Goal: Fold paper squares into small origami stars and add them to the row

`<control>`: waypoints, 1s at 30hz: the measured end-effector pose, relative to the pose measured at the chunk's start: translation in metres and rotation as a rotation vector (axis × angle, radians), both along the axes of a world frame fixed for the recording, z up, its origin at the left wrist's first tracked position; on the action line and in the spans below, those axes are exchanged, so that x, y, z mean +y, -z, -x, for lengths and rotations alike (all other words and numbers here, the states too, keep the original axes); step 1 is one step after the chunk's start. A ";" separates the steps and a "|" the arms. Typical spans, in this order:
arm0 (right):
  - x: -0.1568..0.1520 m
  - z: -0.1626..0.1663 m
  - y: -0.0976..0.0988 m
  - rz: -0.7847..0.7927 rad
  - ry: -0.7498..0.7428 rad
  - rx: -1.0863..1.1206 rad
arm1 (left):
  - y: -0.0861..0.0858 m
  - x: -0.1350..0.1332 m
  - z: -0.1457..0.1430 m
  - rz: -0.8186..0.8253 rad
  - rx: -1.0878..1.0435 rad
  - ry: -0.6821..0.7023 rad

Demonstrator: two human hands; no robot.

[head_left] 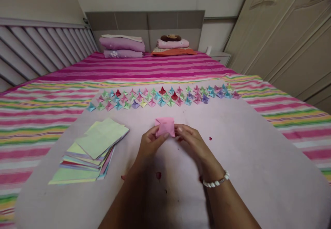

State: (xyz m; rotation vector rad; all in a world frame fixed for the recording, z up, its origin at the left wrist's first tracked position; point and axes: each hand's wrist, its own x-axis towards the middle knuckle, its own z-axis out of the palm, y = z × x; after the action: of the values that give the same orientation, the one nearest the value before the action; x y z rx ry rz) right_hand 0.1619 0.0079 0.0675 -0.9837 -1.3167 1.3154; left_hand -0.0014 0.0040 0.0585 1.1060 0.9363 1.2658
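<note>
Both hands hold a partly folded pink paper (pixel 165 125) above a pale pink board (pixel 245 160) that lies on the bed. My left hand (pixel 150 143) pinches the paper's left edge with thumb and fingers. My right hand (pixel 190 137), with a white bead bracelet on its wrist, grips the right edge. A stack of coloured paper sheets (pixel 94 149), pale green on top, lies to the left of my hands. Beyond the hands, several small folded paper shapes (pixel 162 96) in many colours stand in rows across the board.
The striped pink, green and yellow bedcover (pixel 38 118) spreads around the board. Folded purple bedding (pixel 122 46) and a pink pillow (pixel 173 43) rest at the headboard. A cream wardrobe (pixel 289 39) stands at the right. Small red marks dot the board near my wrists.
</note>
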 end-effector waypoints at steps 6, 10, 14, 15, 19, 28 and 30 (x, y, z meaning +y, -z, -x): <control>-0.003 0.006 0.006 0.086 -0.066 0.037 | 0.002 0.002 -0.004 0.048 -0.241 -0.019; -0.001 0.006 0.010 0.108 -0.074 0.111 | 0.001 0.002 -0.005 0.015 -0.227 0.038; 0.000 0.005 0.008 0.128 -0.103 0.212 | 0.002 0.001 -0.004 0.020 -0.162 0.027; 0.000 0.005 0.007 0.132 -0.087 0.227 | 0.002 0.000 -0.004 0.033 -0.134 0.006; 0.001 0.007 0.005 0.132 -0.021 0.258 | 0.002 -0.001 -0.005 0.019 0.041 -0.084; 0.001 0.008 0.005 0.137 0.093 0.259 | -0.001 -0.004 -0.009 -0.194 0.303 -0.164; 0.001 0.008 0.005 0.116 0.130 0.247 | -0.002 -0.006 -0.011 -0.257 0.330 -0.181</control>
State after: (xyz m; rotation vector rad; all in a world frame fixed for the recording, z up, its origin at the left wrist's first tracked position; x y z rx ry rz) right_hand 0.1538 0.0093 0.0629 -0.9357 -0.9830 1.3765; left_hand 0.0093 -0.0016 0.0605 1.4906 1.1624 1.4042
